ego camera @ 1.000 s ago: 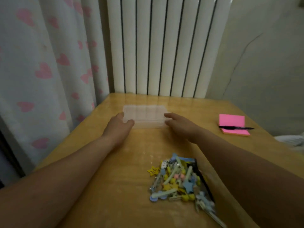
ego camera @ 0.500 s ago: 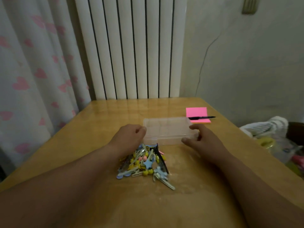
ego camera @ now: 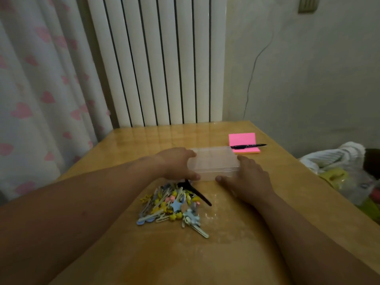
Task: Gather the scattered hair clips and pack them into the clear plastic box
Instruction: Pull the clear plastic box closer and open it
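While both hands bracket the clear plastic box (ego camera: 213, 164), nothing is packed yet. The lid looks to be down, though through that cloudy plastic I can't be sure. Left hand (ego camera: 174, 163) has the box's left end, fingers (ego camera: 190, 154) curled over the far edge, thumb tucked against the near wall. Right hand (ego camera: 247, 177) takes the right end, thumb pressed at the near front corner, its other digits laid along the side, so it's a hold from both ends. The box's long axis runs left to right across the desk (ego camera: 205, 254).

Now the relation that matters: the hair clips (ego camera: 172, 204) lie in one heap just on the near side of the box, right below the left thumb, with a black clip (ego camera: 195, 192) reaching almost up to it. So the left hand is nearer the heap. I'd judge the right one steadies or opens the box while the left scoops. Pink sticky notes (ego camera: 242, 139) and a pen (ego camera: 248, 146) sit just beyond.
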Tool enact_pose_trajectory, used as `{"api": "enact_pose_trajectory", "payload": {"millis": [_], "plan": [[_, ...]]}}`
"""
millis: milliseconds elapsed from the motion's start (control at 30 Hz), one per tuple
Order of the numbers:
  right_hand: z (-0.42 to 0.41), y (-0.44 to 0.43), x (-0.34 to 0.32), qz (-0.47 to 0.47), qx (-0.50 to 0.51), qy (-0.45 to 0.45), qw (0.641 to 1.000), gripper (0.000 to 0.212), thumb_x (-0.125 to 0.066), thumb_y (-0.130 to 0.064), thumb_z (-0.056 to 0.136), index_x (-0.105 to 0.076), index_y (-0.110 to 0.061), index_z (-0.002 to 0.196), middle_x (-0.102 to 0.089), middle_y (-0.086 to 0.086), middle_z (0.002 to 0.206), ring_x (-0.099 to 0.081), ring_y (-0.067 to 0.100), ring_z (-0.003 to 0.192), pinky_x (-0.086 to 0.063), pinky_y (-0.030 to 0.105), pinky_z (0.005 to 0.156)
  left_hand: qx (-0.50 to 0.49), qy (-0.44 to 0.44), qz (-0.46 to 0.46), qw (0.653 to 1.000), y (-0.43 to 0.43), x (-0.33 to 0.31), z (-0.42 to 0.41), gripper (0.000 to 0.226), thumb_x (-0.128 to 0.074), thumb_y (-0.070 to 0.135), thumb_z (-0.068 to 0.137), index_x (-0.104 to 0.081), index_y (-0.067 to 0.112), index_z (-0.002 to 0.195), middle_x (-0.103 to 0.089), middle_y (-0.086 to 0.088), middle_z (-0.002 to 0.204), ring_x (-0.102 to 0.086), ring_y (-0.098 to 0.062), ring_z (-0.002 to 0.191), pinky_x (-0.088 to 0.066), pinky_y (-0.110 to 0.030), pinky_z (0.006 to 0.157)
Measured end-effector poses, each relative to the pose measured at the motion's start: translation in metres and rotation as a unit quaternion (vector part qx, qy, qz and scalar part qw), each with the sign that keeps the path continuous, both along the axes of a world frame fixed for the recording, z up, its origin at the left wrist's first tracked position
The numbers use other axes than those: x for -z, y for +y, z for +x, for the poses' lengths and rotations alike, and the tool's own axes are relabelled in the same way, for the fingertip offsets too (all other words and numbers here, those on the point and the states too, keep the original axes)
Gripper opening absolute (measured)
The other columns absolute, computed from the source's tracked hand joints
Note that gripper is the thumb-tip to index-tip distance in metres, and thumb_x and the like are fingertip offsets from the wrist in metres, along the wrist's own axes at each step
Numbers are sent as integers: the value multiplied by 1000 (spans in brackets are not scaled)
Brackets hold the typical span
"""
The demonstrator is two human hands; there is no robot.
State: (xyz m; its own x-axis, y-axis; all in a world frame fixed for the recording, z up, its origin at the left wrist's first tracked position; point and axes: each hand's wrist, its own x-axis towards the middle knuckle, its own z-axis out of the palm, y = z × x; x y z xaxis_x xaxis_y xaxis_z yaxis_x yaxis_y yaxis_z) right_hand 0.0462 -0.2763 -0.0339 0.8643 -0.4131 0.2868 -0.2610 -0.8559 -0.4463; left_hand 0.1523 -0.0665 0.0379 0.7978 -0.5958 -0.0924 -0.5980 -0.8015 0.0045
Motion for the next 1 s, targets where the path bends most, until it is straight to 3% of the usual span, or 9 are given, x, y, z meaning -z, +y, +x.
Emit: {"api": "enact_pose_trajectory", "payload": {"millis": [167,267,367,433,567,633,700,800,1000], "plan": [[0,-1,1,20,2,-12,1000,104,-74,-77,67,-40,-26,150,-59,1,144,-56,28,129,-46,49,103,29,-4,40,999,1,-17,13,100,-62,85,82,-39,32,163,-42,3,167,-40,-25,152,-36,-43,121],[0,-2,2,30,-2,-19,999,109,-76,-76,67,-33,-28,155,-57,0,148,-55,28,132,-47,50,105,36,45,-8,998,5,-39,28,94,-58,90,79,-58,30,151,-60,5,151,-54,-21,138,-44,-45,115],[-2,-3,1,49,-14,-32,998,110,-77,-73,69,-23,-41,158,-57,-1,147,-54,28,133,-45,52,107,6,76,-161,984,9,-56,47,89,-56,97,70,-75,25,119,-75,5,117,-71,-17,107,-58,-45,98],[-2,-3,0,24,-23,-19,999,86,-73,-75,72,-36,-50,146,-61,-2,133,-58,25,125,-47,50,103,-40,74,-290,953,9,-56,65,77,-64,90,73,-72,22,108,-79,2,100,-78,-17,90,-64,-45,85],[-3,-3,-3,-12,-27,23,999,51,-63,-80,77,-57,-44,112,-53,-11,104,-56,17,104,-47,45,95,-146,72,-480,862,-1,-29,97,58,-76,65,87,-59,17,115,-77,-8,96,-80,-20,72,-67,-44,71],[-4,-2,-4,-20,-31,26,999,48,-63,-80,78,-57,-42,106,-51,-12,100,-54,15,99,-47,43,91,-186,90,-508,836,-5,-7,108,47,-74,51,95,-57,14,119,-76,-13,101,-79,-25,76,-66,-43,71],[-4,-2,-5,-25,-36,29,999,48,-61,-81,77,-56,-42,105,-50,-13,98,-53,14,97,-45,40,87,-210,95,-464,855,-6,15,115,43,-72,43,99,-57,11,124,-74,-12,108,-75,-28,89,-64,-45,80],[-5,-1,-5,-36,-40,38,998,55,-52,-89,74,-54,-44,105,-47,-15,97,-50,13,96,-44,39,85,-241,112,-368,891,-4,39,123,52,-71,46,99,-63,4,128,-68,-13,124,-66,-32,108,-54,-42,88],[-7,4,-10,-15,-27,18,999,65,-28,-92,83,-60,-43,110,-55,-8,101,-56,18,102,-48,47,93,-260,159,-362,881,4,36,116,73,-59,56,103,-51,3,152,-54,-17,153,-56,-37,132,-44,-41,97]]}}
